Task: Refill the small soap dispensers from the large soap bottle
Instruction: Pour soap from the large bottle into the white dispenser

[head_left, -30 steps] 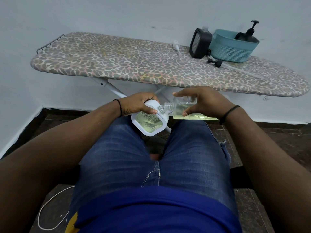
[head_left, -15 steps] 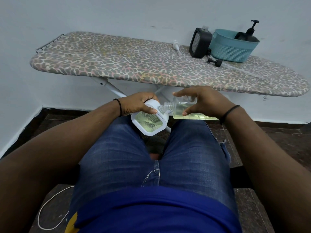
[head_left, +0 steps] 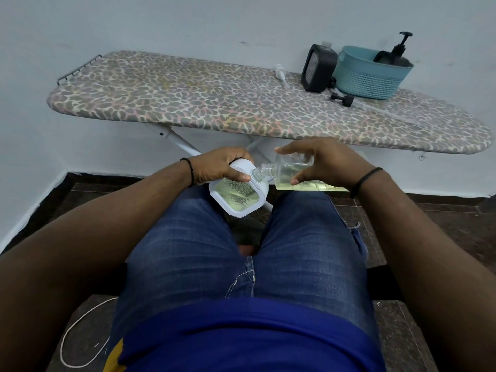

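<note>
My left hand (head_left: 220,167) grips a small white soap dispenser (head_left: 237,196) above my knees; yellowish soap shows behind its dotted window. My right hand (head_left: 322,163) holds a clear large soap bottle (head_left: 292,177) tipped on its side, thumb under it and fingers over the top. The bottle's threaded neck (head_left: 261,173) points left and meets the top of the white dispenser. Pale yellow soap lies along the lower side of the bottle.
An ironing board (head_left: 214,103) with a spotted cover stands ahead against the wall. On its right end sit a black dispenser (head_left: 318,68), a loose black pump cap (head_left: 342,99), a white pump (head_left: 280,72) and a teal basket (head_left: 367,73) holding another black pump dispenser (head_left: 394,56). A white cord (head_left: 77,328) lies on the floor at left.
Almost nothing differs; both hands keep the bottle's neck against the white dispenser in the same place.
</note>
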